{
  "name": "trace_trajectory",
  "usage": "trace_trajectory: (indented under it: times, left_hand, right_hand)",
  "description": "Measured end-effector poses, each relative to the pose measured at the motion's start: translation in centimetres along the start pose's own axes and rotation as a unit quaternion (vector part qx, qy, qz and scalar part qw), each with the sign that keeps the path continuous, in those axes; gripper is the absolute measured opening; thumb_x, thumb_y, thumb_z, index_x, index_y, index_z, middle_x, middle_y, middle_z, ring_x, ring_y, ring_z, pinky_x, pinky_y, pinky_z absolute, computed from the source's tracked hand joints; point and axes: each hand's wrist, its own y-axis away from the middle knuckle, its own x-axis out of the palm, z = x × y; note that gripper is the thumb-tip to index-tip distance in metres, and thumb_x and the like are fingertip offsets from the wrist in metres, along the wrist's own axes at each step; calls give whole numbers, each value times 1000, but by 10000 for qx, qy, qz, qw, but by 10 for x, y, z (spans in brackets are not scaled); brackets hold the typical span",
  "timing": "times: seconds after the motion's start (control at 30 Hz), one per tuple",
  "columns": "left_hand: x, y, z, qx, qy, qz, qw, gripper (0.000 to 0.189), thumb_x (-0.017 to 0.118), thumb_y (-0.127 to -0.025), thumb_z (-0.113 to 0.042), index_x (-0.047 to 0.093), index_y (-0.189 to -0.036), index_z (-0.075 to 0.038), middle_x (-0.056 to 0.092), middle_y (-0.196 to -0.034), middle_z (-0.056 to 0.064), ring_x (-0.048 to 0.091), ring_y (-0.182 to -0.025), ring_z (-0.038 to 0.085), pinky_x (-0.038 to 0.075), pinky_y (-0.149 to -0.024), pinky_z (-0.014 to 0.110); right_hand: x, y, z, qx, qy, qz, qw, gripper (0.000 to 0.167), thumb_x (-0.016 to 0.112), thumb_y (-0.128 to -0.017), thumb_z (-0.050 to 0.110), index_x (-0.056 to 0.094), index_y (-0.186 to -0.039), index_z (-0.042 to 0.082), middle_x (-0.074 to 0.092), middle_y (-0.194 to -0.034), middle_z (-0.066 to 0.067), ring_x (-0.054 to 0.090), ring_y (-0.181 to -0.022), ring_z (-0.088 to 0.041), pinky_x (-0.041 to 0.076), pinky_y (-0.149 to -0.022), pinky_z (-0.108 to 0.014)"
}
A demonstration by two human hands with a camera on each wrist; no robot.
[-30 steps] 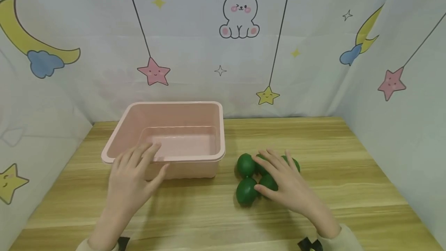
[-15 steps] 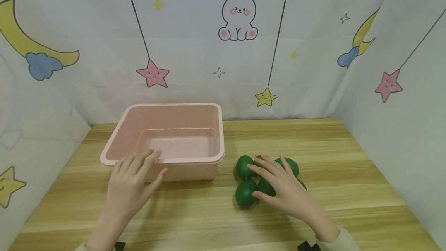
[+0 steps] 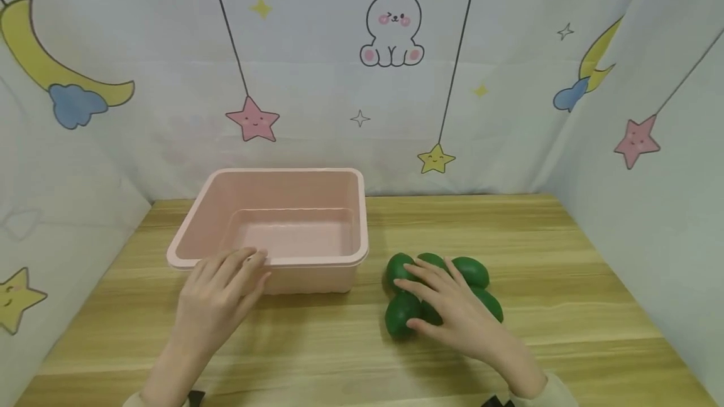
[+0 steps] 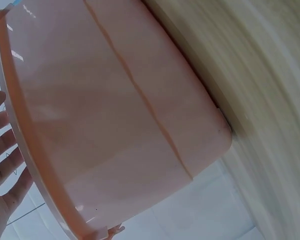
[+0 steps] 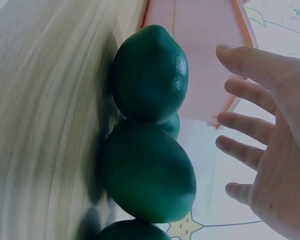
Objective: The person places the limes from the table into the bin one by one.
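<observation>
The green fruits [image 5: 150, 172], lime-like and smooth, lie in a close huddle on the worktop [image 3: 339, 360], to the right of the pink bin [image 3: 317, 278]; six show in the head view, some partly covered by the hand, and at least some seem to touch. Above them hovers the right hand [image 3: 455, 311], fingers spread and holding nothing; the right wrist view shows a gap between it and the fruits. The step seems to be taking hold of one, and the front left fruit [image 3: 400, 319] looks the handiest, sitting at the edge of the group with the thumb over its side. It would be best to lower the hand straight down, thumb on one flank and fingertips on the other, and pinch around the widest part, since the tapered end would probably slip. A sideways sweep could set the rounded neighbours rolling, so lift cleanly before shifting across. The left hand [image 3: 213, 294] is at the bin's near rim, fingers loosely apart and gripping nothing; whether they touch the rim I cannot tell. Light contact there should be enough to steady the bin without tipping it.
</observation>
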Motion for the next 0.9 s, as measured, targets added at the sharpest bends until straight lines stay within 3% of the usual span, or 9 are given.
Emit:
trace_trajectory:
  times: [0.27,0.63,0.9]
  left_hand:
    - [-2,-1,1,168,-93,-165,9997,33,52,-98,-28,73,-95,-3,71,-85,11,64,-73,32,49,-60,41]
    - [0,-1,-1,144,-182,-159,9996,31,51,-98,-23,74,-93,-2,71,-84,11,64,-74,31,49,-62,41]
    - [1,-2,-2,149,-151,-226,9995,31,51,-98,-23,74,-93,-3,70,-84,10,63,-74,31,47,-61,41]
  right_hand:
    - [8,0,3,-403,207,-124,9989,56,74,-81,38,55,-133,29,51,-143,0,41,-139,-25,22,-113,-61]
    - [14,0,-1,-1060,765,75,9914,52,76,-79,35,60,-127,23,56,-138,-2,47,-133,-24,32,-110,-60]
    - [17,3,1,-1146,883,308,9890,53,76,-79,34,60,-128,24,57,-137,-1,50,-129,-22,40,-107,-51]
